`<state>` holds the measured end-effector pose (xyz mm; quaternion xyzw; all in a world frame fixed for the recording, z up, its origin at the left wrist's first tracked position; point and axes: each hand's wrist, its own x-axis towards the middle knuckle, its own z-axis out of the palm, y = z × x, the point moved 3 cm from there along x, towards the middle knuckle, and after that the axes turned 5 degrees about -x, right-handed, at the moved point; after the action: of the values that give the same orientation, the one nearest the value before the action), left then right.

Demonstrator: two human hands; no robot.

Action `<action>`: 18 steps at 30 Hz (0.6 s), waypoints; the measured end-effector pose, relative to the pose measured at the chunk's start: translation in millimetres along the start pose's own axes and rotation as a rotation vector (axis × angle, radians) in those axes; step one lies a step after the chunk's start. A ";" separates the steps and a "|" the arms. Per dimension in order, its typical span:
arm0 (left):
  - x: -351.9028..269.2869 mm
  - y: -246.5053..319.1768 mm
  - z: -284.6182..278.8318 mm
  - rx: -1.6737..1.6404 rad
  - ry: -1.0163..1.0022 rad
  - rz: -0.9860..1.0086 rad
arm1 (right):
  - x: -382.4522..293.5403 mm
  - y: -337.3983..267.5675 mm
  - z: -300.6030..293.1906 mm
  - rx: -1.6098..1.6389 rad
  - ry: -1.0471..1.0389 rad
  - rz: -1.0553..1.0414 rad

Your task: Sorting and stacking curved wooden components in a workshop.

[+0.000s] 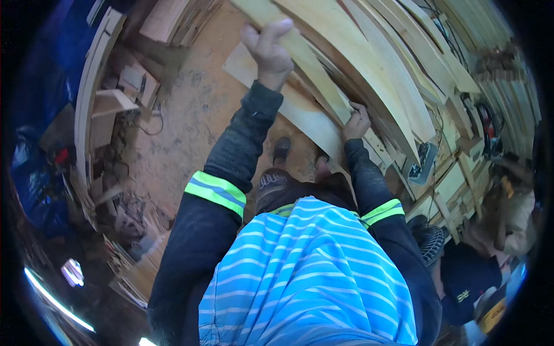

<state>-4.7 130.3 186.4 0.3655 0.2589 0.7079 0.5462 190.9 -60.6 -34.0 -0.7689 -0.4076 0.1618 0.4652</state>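
My left hand (270, 54) grips the edge of a long, pale wooden board (305, 58), its thumb pointing up. Nearer my body, my right hand (357, 122) has its fingers curled round the same board's lower end. Beside the board, more long curved-looking planks (372, 65) lie side by side. Beneath it a wider flat board (303, 116) slants over the floor, its pointed end left of my left wrist.
Stacked planks (166, 19) stand at the upper left, wood offcuts (138, 82) below them. On the right are a grey tray (423, 164) with small dark pieces, cables, a black fan (430, 244) and a person in dark clothing (469, 277). Sawdust covers the floor (186, 112).
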 end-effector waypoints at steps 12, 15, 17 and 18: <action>28.2 -18.2 -43.0 -0.149 0.046 -0.255 | -1.4 4.6 9.1 -0.173 0.028 0.069; 34.2 -24.0 -56.5 -0.150 0.097 -0.265 | -2.2 0.9 9.8 -0.201 0.058 0.056; 42.9 -32.0 -72.1 -0.148 0.140 -0.265 | -2.1 -2.2 12.0 -0.218 0.076 0.047; 49.2 -36.7 -78.1 -0.173 0.129 -0.255 | -0.1 -1.6 13.5 -0.239 0.091 0.042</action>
<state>-52.4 190.1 123.0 0.2349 0.2757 0.6746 0.6432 181.6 -52.4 -39.7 -0.8337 -0.3864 0.0867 0.3849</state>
